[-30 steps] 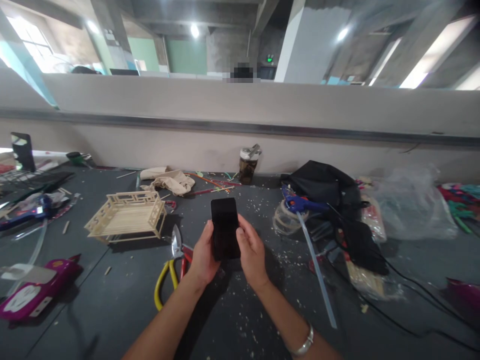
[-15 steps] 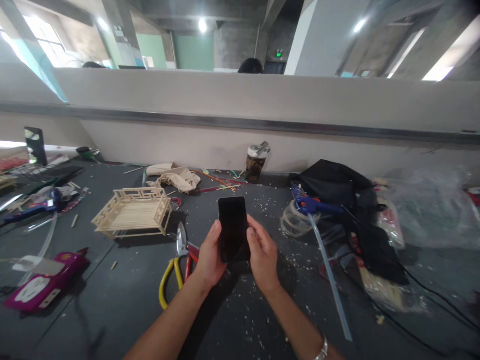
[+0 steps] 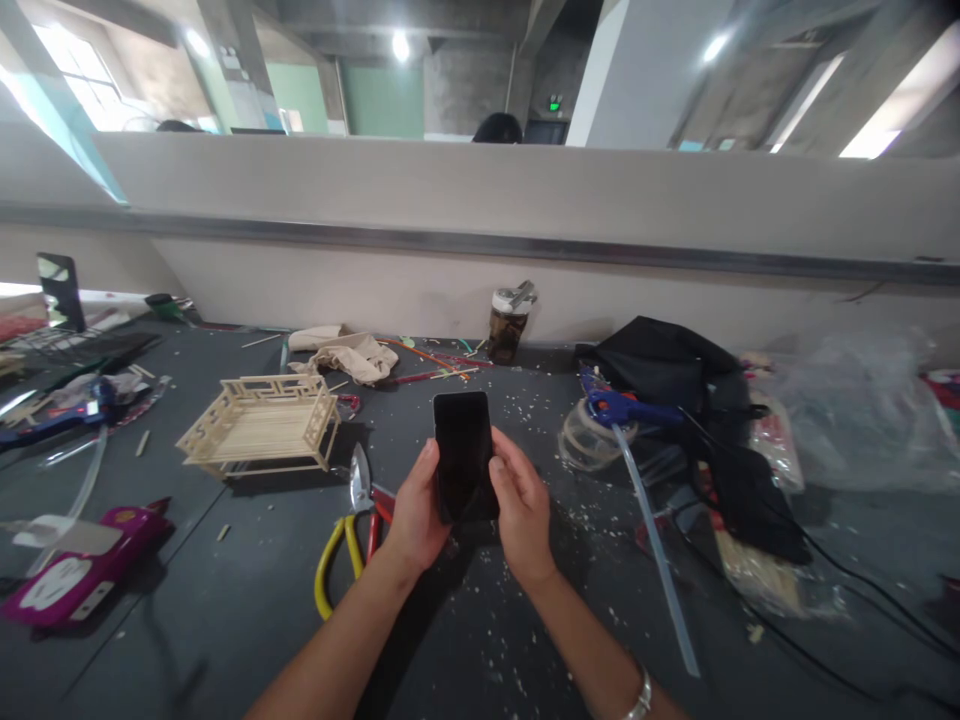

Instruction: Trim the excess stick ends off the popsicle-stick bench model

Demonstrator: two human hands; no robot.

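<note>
A smartphone [image 3: 463, 455] with a dark screen is held upright in front of me, between both hands. My left hand [image 3: 418, 510] grips its left edge, thumb along the side. On the opposite edge, my right hand [image 3: 523, 505] is closed round the phone, its thumb at the screen's border. Just left of my left hand lie pliers with yellow handles [image 3: 328, 565] and a tool with red handles [image 3: 377, 515]; the silver blade [image 3: 360, 478] points away from me. A small bed-like frame of wooden sticks [image 3: 262, 425] stands farther left.
At right, a blue glue gun [image 3: 630, 408] with a long clear glue stick lies by a black bag [image 3: 660, 350] and cables. A cup [image 3: 508, 325] stands against the partition [image 3: 420, 185]. Crumpled cloth [image 3: 349, 355] lies behind the frame; a magenta device [image 3: 90, 565] is at left.
Both hands still hold the phone in nearly the same pose. The whole view has shifted slightly, so things appear a little farther left.
</note>
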